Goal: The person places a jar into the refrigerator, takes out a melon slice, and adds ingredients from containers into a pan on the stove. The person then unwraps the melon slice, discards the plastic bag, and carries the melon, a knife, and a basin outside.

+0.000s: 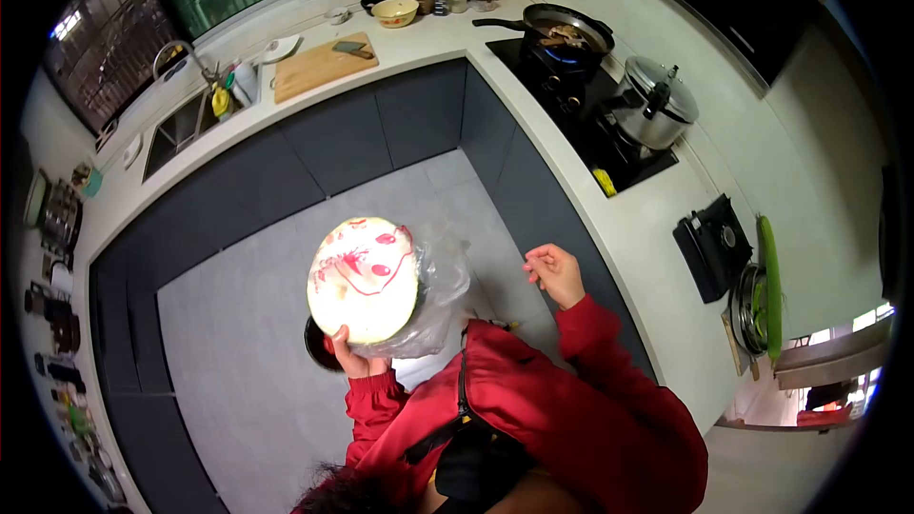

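Note:
A large round, pale item with red markings [364, 281], very bright in the light, is held up over the floor by my left hand [354, 358], whose fingers grip its lower edge. A crumpled clear plastic bag [440, 295] hangs around its right side and underneath. To the right, my right hand [555, 274] is raised near the counter front, apart from the item, with its fingers loosely curled and the fingertips close together. Whether anything small is between them cannot be made out. Part of a dark round container [319, 347] shows behind my left hand.
A pan [571, 30] sits over a lit blue flame, beside a pressure cooker [655, 107]. A knife [352, 49] lies on a cutting board [319, 71]. On the right counter are a black portable stove [712, 246] and a long green vegetable [769, 286]. The sink [176, 136] is at left.

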`<state>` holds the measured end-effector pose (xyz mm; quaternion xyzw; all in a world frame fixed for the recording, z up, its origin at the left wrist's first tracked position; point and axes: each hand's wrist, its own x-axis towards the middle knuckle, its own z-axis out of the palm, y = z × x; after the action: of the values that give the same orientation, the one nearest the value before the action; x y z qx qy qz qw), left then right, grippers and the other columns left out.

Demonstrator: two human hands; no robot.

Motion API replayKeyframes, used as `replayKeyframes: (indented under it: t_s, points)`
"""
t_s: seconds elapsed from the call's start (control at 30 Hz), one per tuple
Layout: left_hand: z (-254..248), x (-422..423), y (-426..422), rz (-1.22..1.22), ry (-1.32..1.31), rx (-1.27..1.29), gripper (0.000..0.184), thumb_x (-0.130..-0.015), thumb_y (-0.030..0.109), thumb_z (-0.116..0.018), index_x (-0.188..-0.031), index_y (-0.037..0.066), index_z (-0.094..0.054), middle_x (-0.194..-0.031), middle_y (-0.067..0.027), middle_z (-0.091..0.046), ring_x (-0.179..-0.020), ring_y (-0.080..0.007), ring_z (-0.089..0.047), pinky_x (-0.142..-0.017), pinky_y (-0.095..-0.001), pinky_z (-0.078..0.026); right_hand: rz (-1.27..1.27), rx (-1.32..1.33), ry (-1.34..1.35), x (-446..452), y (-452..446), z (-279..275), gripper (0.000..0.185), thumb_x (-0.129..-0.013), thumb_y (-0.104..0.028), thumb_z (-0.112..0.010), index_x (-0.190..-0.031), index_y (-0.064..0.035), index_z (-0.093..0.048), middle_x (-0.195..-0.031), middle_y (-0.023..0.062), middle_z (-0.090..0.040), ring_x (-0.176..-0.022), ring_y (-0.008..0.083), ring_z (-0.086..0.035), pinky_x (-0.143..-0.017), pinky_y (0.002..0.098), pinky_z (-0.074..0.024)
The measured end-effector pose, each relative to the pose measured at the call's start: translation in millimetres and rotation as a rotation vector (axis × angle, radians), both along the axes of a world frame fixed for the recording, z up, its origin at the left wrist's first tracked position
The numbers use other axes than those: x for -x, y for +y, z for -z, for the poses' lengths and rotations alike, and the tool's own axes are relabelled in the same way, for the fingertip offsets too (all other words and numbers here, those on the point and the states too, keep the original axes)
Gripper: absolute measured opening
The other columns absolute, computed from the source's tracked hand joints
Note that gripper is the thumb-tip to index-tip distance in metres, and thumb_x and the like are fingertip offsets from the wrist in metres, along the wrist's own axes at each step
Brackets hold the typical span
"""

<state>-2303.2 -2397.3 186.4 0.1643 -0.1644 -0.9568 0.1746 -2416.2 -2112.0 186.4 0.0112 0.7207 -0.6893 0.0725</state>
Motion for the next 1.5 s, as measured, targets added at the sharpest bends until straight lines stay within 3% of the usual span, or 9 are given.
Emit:
replayKeyframes:
  t_s: [0.3, 0.5, 0.57, 0.77, 0.87, 0.97, 1.07, 1.2, 1.5]
  points:
    - [14, 224, -105, -0.03, 0.073, -0.005, 0.061, -0.07, 0.023, -0.052, -0.123, 0.004, -0.029, -0.123, -0.0132, -0.037, -0.11, -0.0299, -0.04, -0.093, -0.043, -0.032, 0.174, -0.128, 0.012, 243, -61, 18, 0.007, -0.08, -0.009, -0.051, -0.083, -0.0038, -0.054, -0.069, 0.0042, -0.058, -0.051, 0.0063, -0.05, -0.041, 0.0167, -0.0341]
    - [-18, 294, -182, -0.201, 0.038, -0.061, 0.062, -0.069, 0.024, -0.052, -0.123, 0.004, -0.029, -0.122, -0.0143, -0.039, -0.108, -0.0301, -0.041, -0.092, -0.0426, -0.033, -0.199, -0.049, 0.108, 387, -200, -24, 0.009, -0.081, -0.012, -0.051, -0.088, -0.0055, -0.051, -0.071, 0.0033, -0.058, -0.052, 0.0064, -0.051, -0.042, 0.0172, -0.0336]
    - [-21, 319, -203, -0.224, 0.032, -0.11, 0.063, -0.069, 0.024, -0.053, -0.123, 0.004, -0.028, -0.122, -0.0144, -0.038, -0.108, -0.0302, -0.042, -0.092, -0.0427, -0.034, -0.26, -0.111, 0.107, 418, -245, -50, 0.014, -0.078, -0.004, -0.051, -0.092, -0.0005, -0.05, -0.071, 0.007, -0.058, -0.057, 0.0102, -0.054, -0.049, 0.0215, -0.0428]
    - [-23, 418, -282, -0.266, -0.05, 0.014, 0.063, -0.068, 0.026, -0.053, -0.123, 0.004, -0.029, -0.12, -0.0146, -0.04, -0.108, -0.0302, -0.042, -0.09, -0.0427, -0.036, -0.199, -0.167, 0.249, 545, -335, -5, 0.022, -0.074, -0.007, -0.057, -0.093, -0.0009, -0.049, -0.071, 0.0097, -0.059, -0.06, 0.015, -0.058, -0.055, 0.0254, -0.0451]
    - [-31, 499, -321, -0.188, -0.117, 0.081, 0.063, -0.069, 0.026, -0.053, -0.123, 0.004, -0.029, -0.12, -0.0145, -0.04, -0.107, -0.03, -0.043, -0.09, -0.0425, -0.036, -0.095, -0.496, 0.501, 614, -369, -4, 0.032, -0.068, -0.016, -0.064, -0.093, -0.0008, -0.049, -0.076, 0.0126, -0.059, -0.068, 0.0246, -0.059, -0.062, 0.032, -0.0463]
    - [-30, 562, -330, -0.087, -0.07, 0.127, 0.063, -0.068, 0.027, -0.052, -0.122, 0.004, -0.03, -0.119, -0.0143, -0.041, -0.106, -0.0298, -0.043, -0.089, -0.0423, -0.037, -0.029, -0.485, 0.383, 669, -375, 16, 0.033, -0.067, -0.014, -0.062, -0.094, -0.0003, -0.049, -0.09, 0.0177, -0.055, -0.083, 0.0294, -0.055, -0.071, 0.0361, -0.044]
    - [-28, 631, -387, 0.029, -0.149, 0.065, 0.063, -0.069, 0.029, -0.051, -0.122, 0.003, -0.03, -0.118, -0.0146, -0.041, -0.105, -0.03, -0.044, -0.088, -0.042, -0.037, 0.001, -0.848, 0.437, 725, -419, 3, 0.034, -0.067, -0.017, -0.062, -0.094, -0.0013, -0.049, -0.087, 0.017, -0.054, -0.081, 0.0326, -0.052, -0.072, 0.0384, -0.0421]
    - [-45, 703, -411, 0.128, -0.177, 0.184, 0.06, -0.07, 0.031, -0.049, -0.12, 0.003, -0.033, -0.117, -0.0138, -0.042, -0.104, -0.0289, -0.045, -0.087, -0.0418, -0.037, 0.019, -1.044, 0.205, 757, -427, 15, 0.03, -0.068, -0.018, -0.061, -0.091, -0.0017, -0.05, -0.088, 0.0169, -0.053, -0.083, 0.0329, -0.051, -0.074, 0.0393, -0.0407]
    - [18, 800, -451, 0.377, -0.346, 0.174, 0.063, -0.069, 0.034, -0.052, -0.12, 0.001, -0.035, -0.117, -0.0146, -0.043, -0.106, -0.0299, -0.042, -0.089, -0.0429, -0.034, 0.195, -0.803, 0.107, 719, -398, 4, 0.022, -0.068, -0.016, -0.06, -0.084, -0.0032, -0.053, -0.082, 0.0157, -0.054, -0.076, 0.03, -0.053, -0.068, 0.0369, -0.0432]
